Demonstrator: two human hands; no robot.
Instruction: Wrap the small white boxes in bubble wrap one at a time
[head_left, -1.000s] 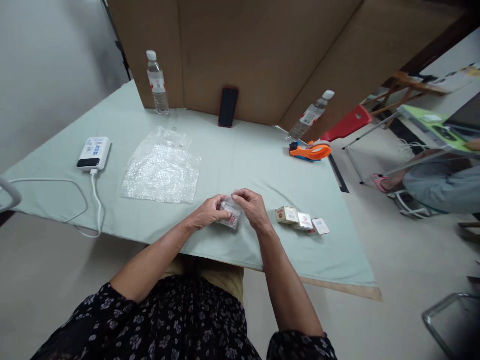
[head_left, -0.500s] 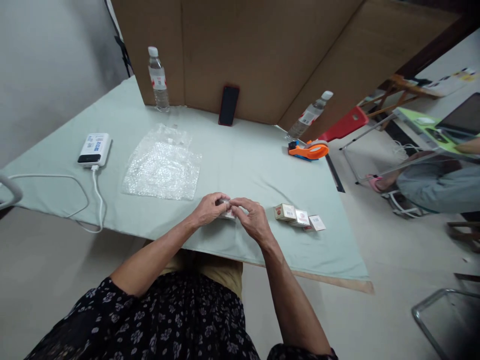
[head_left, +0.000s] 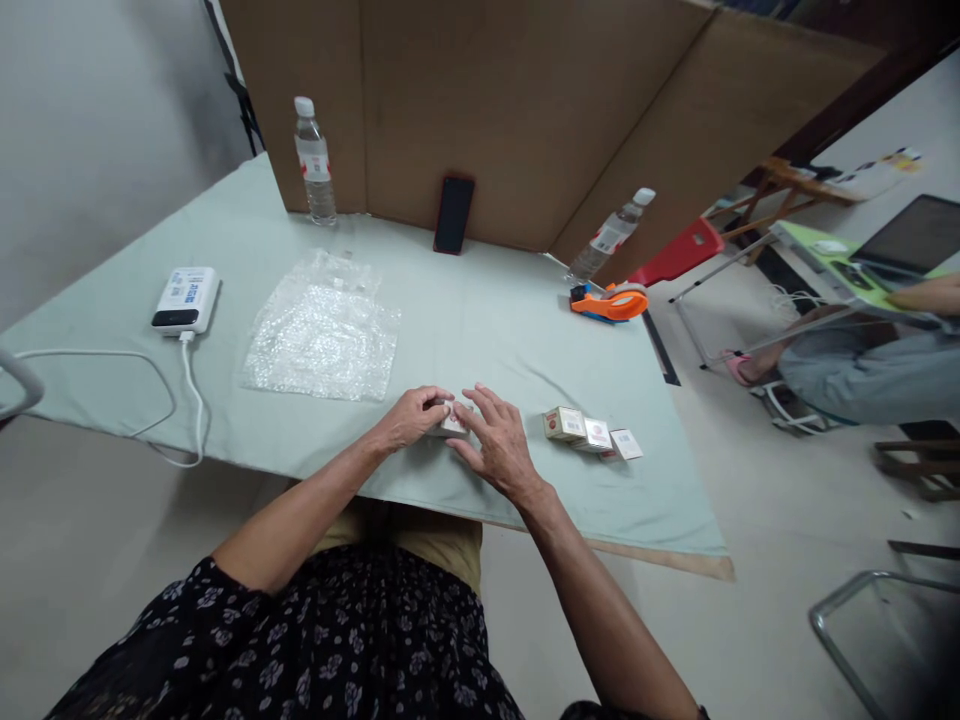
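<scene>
A small white box (head_left: 454, 422) sits on the cloth-covered table near its front edge, partly covered by my fingers. My left hand (head_left: 414, 418) grips it from the left, thumb and fingers closed on its side. Over its right side, my right hand (head_left: 496, 440) has its fingers spread, the index fingertip at the top of the box and the thumb apart below. To the right stand small cartons: a cream one (head_left: 562, 424), a white one (head_left: 595, 434) and another with a raised white flap (head_left: 625, 444).
Bubble wrap (head_left: 322, 335) lies left of centre. A power bank (head_left: 186, 298) with a white cable is at the far left. Along the cardboard screen (head_left: 510, 110) stand two water bottles (head_left: 315, 170) and a phone (head_left: 454, 214). An orange tape dispenser (head_left: 609, 302) is at right; a person sits beyond.
My right hand has opened and its fingers have spread, uncovering more of the small box. My left hand keeps its hold. The view has shifted slightly.
</scene>
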